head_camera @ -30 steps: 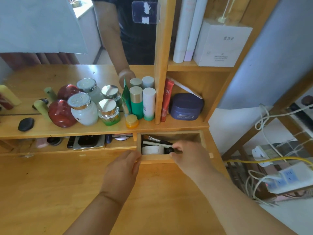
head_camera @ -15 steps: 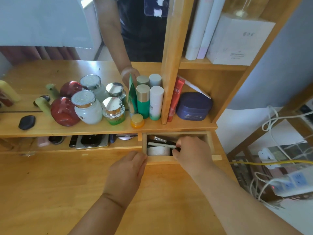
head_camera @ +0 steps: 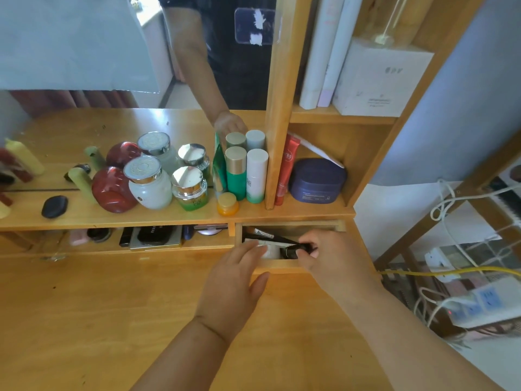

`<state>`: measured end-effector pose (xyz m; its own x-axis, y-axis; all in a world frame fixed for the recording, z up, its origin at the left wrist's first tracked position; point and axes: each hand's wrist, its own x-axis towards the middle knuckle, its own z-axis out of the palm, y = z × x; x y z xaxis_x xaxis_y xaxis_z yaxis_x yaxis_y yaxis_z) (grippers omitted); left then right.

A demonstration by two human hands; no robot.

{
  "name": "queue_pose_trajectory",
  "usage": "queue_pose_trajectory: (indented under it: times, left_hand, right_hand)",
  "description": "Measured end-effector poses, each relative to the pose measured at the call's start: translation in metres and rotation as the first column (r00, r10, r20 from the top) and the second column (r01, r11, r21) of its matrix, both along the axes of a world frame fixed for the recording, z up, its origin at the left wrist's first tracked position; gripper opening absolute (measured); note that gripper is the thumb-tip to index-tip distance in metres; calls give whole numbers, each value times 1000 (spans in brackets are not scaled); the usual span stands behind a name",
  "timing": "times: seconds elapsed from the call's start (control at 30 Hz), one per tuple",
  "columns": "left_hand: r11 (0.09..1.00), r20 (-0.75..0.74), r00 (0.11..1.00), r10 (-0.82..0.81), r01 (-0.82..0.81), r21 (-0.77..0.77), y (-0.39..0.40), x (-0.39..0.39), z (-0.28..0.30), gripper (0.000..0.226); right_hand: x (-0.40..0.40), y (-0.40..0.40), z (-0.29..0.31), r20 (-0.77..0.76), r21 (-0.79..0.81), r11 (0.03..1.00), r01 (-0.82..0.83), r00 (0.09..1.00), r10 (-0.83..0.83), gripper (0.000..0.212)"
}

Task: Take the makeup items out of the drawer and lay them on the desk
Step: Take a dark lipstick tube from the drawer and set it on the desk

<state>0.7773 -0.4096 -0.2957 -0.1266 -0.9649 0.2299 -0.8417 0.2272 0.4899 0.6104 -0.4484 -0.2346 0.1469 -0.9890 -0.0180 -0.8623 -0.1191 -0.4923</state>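
A small wooden drawer (head_camera: 282, 268) stands pulled open under the shelf, right of centre. Inside lie a makeup brush (head_camera: 263, 234), a white round jar (head_camera: 271, 252) and a black tube-like item (head_camera: 296, 248). My right hand (head_camera: 335, 261) reaches into the drawer from the right, its fingertips pinched on the black item. My left hand (head_camera: 234, 283) rests over the drawer's left front corner, fingers spread and touching the jar's edge, thumb on the drawer front. The wooden desk (head_camera: 98, 320) spreads below.
The shelf (head_camera: 174, 218) above carries jars, bottles, a red tube and a blue tub (head_camera: 317, 182) in front of a mirror. An open slot at left holds compacts (head_camera: 155, 237). Cables and a power strip (head_camera: 479, 306) lie off the desk's right edge.
My left hand has slid right and forward onto the drawer's corner, fingers now reaching in. My right hand has closed on the black item and drawn it slightly up.
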Motion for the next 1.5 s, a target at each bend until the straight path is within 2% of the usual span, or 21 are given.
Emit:
queue_pose_trajectory:
  times: [0.1,0.2,0.33,0.43,0.5,0.57,0.73,0.83,0.93,1.1,1.2,1.33,1.5]
  left_hand:
    - [994,-166,986,8,10,107,-5,-19,9,53]
    - [985,-242,969,49,-7,170,-10,-31,12,58]
    - [972,-389,913,127,-36,233,-11,-37,15,43]
    - [955,-562,804,193,-22,297,-2,-38,21,33]
    - [922,-703,659,268,36,385,8,-38,24,32]
    - [893,-780,532,329,93,440,19,-35,27,29]
    - [863,-782,491,383,112,492,49,-15,28,17]
    - [848,-762,466,448,46,527,69,4,25,15]
    - [836,-761,404,508,-20,548,88,27,20,17]
    - [818,-758,327,565,-105,565,113,70,13,22]
    - [819,-759,310,572,-167,549,127,101,5,26]
    - [806,-728,347,591,-272,525,144,148,-10,24]
    - [750,-574,485,660,-473,462,169,218,-28,28]
  right_hand:
    - [-6,6,12,52,-7,1000,13,999,-12,17]
    - [-11,12,24,119,0,1000,6,993,-6,16]
    - [-18,14,31,211,16,1000,-4,977,1,17]
    - [-21,14,34,302,56,998,-14,953,-3,20]
    - [-19,13,37,330,71,997,-43,944,17,16]
    - [-14,12,38,333,60,995,-77,941,53,7]
    - [13,16,38,280,96,981,-166,951,134,13]
    - [35,22,33,322,195,946,-259,928,188,11]
    - [61,29,27,316,247,896,-369,905,286,18]
    - [113,43,14,319,252,864,-436,880,352,13]
    - [150,52,2,320,258,852,-456,872,370,15]
    - [208,69,-13,306,259,832,-491,859,411,15]
    - [286,103,-33,299,207,797,-567,812,500,15]
